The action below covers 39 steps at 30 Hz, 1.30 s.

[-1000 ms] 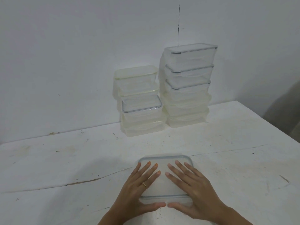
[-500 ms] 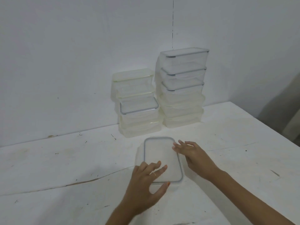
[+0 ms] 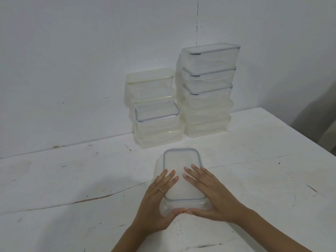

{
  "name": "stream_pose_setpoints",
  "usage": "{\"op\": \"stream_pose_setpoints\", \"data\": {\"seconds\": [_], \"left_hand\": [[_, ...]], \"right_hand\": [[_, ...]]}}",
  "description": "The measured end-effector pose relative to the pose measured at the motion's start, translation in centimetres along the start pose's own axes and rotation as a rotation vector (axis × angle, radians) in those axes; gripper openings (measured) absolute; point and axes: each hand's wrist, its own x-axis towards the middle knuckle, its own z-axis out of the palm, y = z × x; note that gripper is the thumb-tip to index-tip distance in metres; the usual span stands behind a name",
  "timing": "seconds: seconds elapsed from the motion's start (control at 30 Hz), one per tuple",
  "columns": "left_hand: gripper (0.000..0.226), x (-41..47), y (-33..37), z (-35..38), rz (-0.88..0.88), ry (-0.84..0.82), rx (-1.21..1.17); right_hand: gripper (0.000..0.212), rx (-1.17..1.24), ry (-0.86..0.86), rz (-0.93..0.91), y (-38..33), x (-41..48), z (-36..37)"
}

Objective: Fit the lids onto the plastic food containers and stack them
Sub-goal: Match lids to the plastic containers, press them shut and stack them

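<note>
A clear plastic container with a grey-rimmed lid point(image 3: 181, 160) stands lengthwise on the white table point(image 3: 72, 182), just in front of me. My left hand point(image 3: 159, 202) lies flat on the lid's near left part, fingers straight. On the near right part my right hand point(image 3: 209, 193) lies the same way. Both thumbs reach along the container's near end and meet at its clip flap. Two stacks of lidded containers stand against the wall: a lower left stack point(image 3: 154, 113) and a taller right stack point(image 3: 207, 88).
A white wall rises right behind the stacks. The table's right edge point(image 3: 309, 140) runs diagonally toward me, with a dark gap beyond it. Cracks and specks mark the tabletop.
The container was turned from crosswise to lengthwise and sits a little farther from me. My hands left the lid during the turn and now press flat on its near end again.
</note>
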Motion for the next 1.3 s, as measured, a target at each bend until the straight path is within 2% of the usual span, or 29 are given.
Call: {"op": "stream_pose_setpoints", "data": {"seconds": [0.23, 0.4, 0.47, 0.6, 0.63, 0.67, 0.7, 0.73, 0.8, 0.87, 0.9, 0.97, 1.03, 1.13, 1.2, 1.3], "left_hand": [[0.071, -0.1, -0.2, 0.7, 0.048, 0.037, 0.013], [0.072, -0.3, -0.2, 0.5, 0.03, 0.029, 0.05], [0.071, -0.2, 0.6, 0.7, 0.0, 0.067, 0.144], [0.067, -0.5, 4.0, 2.0, -0.154, 0.059, 0.292], [0.066, -0.7, 4.8, 2.1, -0.174, 0.04, 0.291], [0.064, -0.7, 5.3, 2.1, -0.159, 0.026, 0.304], [0.06, -0.6, 5.5, 1.9, -0.098, 0.017, 0.319], [0.053, -0.4, 5.3, 1.5, 0.0, 0.01, 0.328], [0.046, 0.4, 4.0, 0.2, 0.163, -0.065, 0.323], [0.053, 1.2, 2.0, -1.7, 0.183, -0.187, 0.342], [0.062, 1.5, 1.1, -2.7, 0.142, -0.233, 0.342], [0.082, 1.6, -0.6, -4.2, 0.033, -0.306, 0.294], [0.087, 1.3, -1.5, -4.3, -0.01, -0.343, 0.244], [0.086, 0.8, -1.6, -3.2, -0.021, -0.196, 0.175], [0.085, 0.5, -1.7, -2.5, -0.033, -0.124, 0.135], [0.082, 0.5, -2.0, -2.2, -0.002, -0.054, 0.121]], "right_hand": [[0.078, -0.027, 0.07, -0.041, 0.0, 0.0, 0.4], [0.077, -0.017, 0.026, -0.041, 0.0, 0.0, 0.2], [0.069, -0.03, -0.011, -0.039, 0.3, -0.1, -0.4], [0.053, -0.219, -0.061, -0.101, 2.8, 0.7, -2.2], [0.057, -0.255, -0.078, -0.084, 3.5, 0.9, -2.8], [0.073, -0.273, -0.105, -0.047, 4.0, 1.3, -3.4], [0.095, -0.271, -0.152, 0.015, 4.4, 1.6, -4.0], [0.106, -0.275, -0.158, 0.074, 4.5, 1.9, -4.5], [0.097, -0.282, -0.169, 0.108, 4.4, 2.3, -5.2], [0.065, -0.29, -0.171, 0.107, 3.4, 2.5, -5.1], [0.06, -0.28, -0.186, 0.142, 2.6, 2.5, -4.9], [0.078, -0.255, -0.22, 0.196, 1.1, 2.4, -4.0], [0.091, -0.196, -0.246, 0.215, -0.5, 2.3, -3.6], [0.097, -0.101, -0.329, 0.158, -2.1, 2.2, -2.4], [0.097, -0.188, -0.234, 0.07, -1.6, 1.9, -0.9], [0.09, -0.185, -0.069, 0.036, -1.0, 1.7, 0.3]]}}
